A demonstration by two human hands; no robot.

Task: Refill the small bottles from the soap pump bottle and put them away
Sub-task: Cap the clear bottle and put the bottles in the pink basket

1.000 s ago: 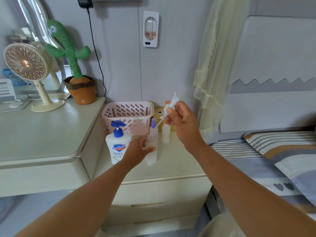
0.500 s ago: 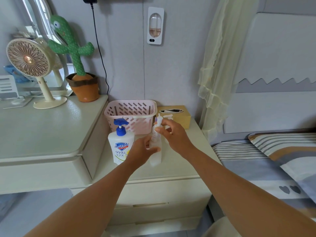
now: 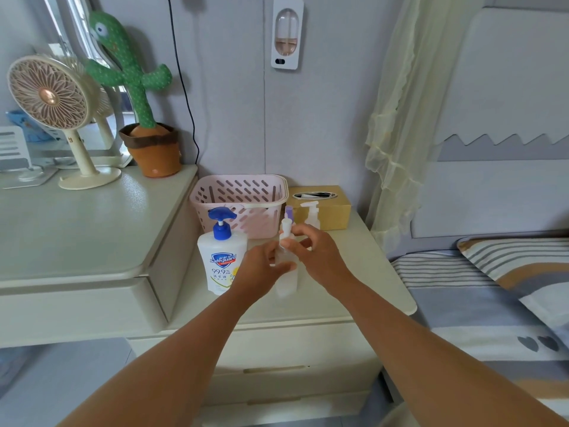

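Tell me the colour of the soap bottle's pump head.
Blue pump head, clearest in the head view.

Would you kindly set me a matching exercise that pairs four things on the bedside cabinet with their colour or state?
Things:
1. soap pump bottle
2. basket
3. tissue box
4. small clear bottle

Descriptions:
a. pink, with slotted walls
b. held upright by the left hand, while the right hand pinches its white pump top
c. tan, with a slot on top
d. white, with a blue pump head

Pairs: 1-d, 2-a, 3-c, 4-b.
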